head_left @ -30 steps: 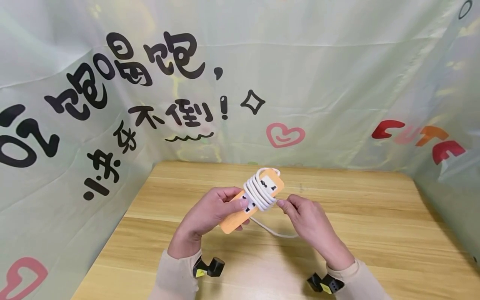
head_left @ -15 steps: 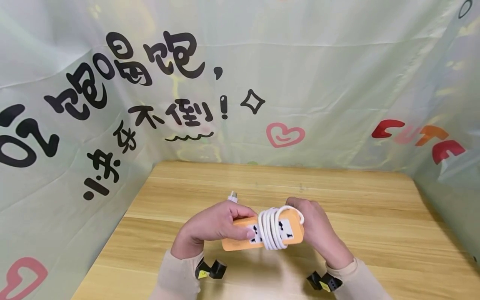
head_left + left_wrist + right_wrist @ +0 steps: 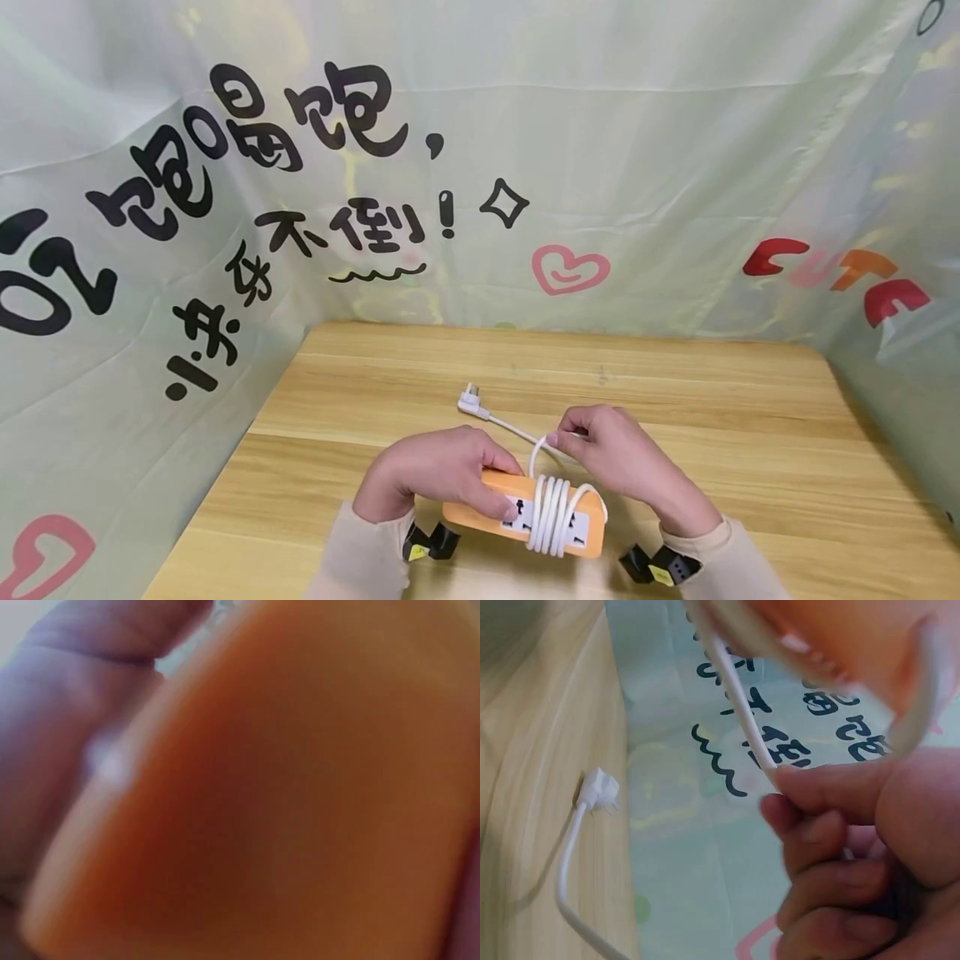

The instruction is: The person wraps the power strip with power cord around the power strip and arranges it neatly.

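Observation:
An orange power strip with white socket faces is held by my left hand, thumb on top at its left end. Several turns of white cord wrap its right half. My right hand pinches the cord between thumb and forefinger just beyond the strip's far edge. In the right wrist view a taut stretch of cord runs from the strip to those fingertips. The cord's free end leads to a white plug beyond the strip. Blurred orange casing fills most of the left wrist view.
A wood-grain table lies under both hands. Printed fabric with black lettering, a pink heart and coloured letters stands along its back and sides. Each sleeve cuff carries a small black camera.
The power strip has come down toward me and levelled out in my left hand. My right hand has passed the cord round to the far side, and the plug now shows there.

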The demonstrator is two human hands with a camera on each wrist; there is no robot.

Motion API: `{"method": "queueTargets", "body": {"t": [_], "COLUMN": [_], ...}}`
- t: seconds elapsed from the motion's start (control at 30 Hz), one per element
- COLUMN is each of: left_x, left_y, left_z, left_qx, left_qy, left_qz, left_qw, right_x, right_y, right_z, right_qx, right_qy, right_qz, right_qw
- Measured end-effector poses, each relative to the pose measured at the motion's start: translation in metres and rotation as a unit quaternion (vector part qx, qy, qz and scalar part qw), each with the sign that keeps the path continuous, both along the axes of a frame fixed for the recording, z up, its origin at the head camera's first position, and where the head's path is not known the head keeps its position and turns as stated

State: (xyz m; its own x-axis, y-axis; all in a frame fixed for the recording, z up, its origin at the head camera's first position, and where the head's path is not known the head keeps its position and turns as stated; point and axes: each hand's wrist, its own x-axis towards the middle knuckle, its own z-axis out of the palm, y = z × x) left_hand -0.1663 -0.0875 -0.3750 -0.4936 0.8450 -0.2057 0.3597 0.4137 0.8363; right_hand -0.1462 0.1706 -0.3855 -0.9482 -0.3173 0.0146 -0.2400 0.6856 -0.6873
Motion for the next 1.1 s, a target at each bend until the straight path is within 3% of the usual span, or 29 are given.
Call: {"method": "queueTargets", "body": {"t": [0.17,0.33,0.67,0.87,1.1], "left_x": [0.0,0.0,-0.002,-0.003,-0.004], "left_y": [0.005,0.006,0.009,0.01,0.009], "left_z": [-0.003,-0.004,-0.006,-0.006,-0.004], "left_qx": [-0.035,-0.059,-0.086,-0.096,-0.092], "left_qy": [0.054,0.068,0.089,0.118,0.143], "left_qz": [0.021,0.053,0.114,0.176,0.243], "left_qw": [0.9977,0.9945,0.9857,0.9726,0.9549], "right_x": [0.004,0.008,0.015,0.016,0.018], "right_y": [-0.004,-0.01,-0.019,-0.024,-0.028], "right_z": [0.003,0.005,0.003,0.004,0.002], "right_qx": [-0.016,-0.02,-0.009,-0.009,-0.043], "right_qy": [0.016,0.025,0.099,0.095,0.097], "right_qz": [-0.025,-0.047,-0.059,-0.059,-0.032], "right_qw": [0.999,0.998,0.993,0.994,0.994]}}
